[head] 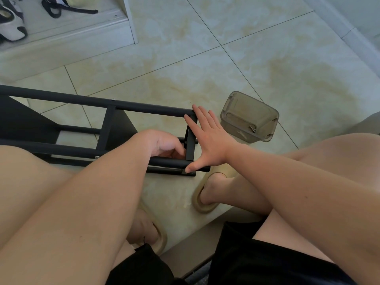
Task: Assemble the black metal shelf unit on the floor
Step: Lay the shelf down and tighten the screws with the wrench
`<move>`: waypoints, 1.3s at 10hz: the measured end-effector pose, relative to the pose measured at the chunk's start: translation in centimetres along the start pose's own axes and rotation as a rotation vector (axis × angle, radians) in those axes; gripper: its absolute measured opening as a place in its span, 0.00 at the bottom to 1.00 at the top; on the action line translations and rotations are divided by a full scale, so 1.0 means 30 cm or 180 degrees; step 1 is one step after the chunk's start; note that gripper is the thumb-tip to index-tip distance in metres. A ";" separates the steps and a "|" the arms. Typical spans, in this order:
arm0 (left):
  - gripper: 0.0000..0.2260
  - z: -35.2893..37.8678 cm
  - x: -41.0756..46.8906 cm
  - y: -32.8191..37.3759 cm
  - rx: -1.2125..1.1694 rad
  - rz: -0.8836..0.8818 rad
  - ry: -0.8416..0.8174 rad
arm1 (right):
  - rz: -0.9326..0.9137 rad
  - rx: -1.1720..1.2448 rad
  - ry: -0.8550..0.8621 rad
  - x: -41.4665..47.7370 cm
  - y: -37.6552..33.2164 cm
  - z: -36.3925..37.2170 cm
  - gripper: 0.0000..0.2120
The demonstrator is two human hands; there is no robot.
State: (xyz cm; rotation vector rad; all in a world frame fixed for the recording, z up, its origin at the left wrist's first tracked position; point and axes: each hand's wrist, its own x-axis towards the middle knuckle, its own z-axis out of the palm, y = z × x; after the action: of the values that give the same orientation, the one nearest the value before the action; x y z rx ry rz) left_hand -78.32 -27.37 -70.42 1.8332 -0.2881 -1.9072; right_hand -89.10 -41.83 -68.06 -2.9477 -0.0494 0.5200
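On the far left of my feed, a pair of black-and-white shoes [12, 25] sits on a low white ledge, clear of the work. Nearer, the black tubular metal shelf frame [144, 108] lies on its side on the pale tiled floor [226, 58], with its long rails running left to right and its right end between my knees.

My left hand [162, 144] reaches inside that end, its fingers curled under against the short black end crossbar [190, 140]. I cannot tell what they pinch, if anything, because the knuckles hide it. My right hand [207, 138] is spread flat with straight fingers. The fingertips touch the far rail's tip, the thumb touches the near rail's tip, and the hand braces the frame's end.

Just right of it stands a smoky translucent plastic box [246, 112], tipped over, with a small bit of metal hardware inside.

I judge this to be the fastening of the end crossbar, fairly late in the build. The next move calls for steady counter-pressure from the right while the left seats or tightens the fixing.
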 end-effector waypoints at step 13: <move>0.13 -0.007 0.009 -0.004 -0.0066 0.0043 -0.0052 | -0.0016 0.0036 0.0035 0.001 0.002 -0.003 0.72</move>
State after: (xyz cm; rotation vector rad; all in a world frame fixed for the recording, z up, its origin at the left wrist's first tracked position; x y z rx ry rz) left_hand -78.14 -27.36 -70.75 1.7986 -0.2845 -1.9099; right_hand -89.04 -41.91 -68.00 -2.9386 -0.0524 0.5017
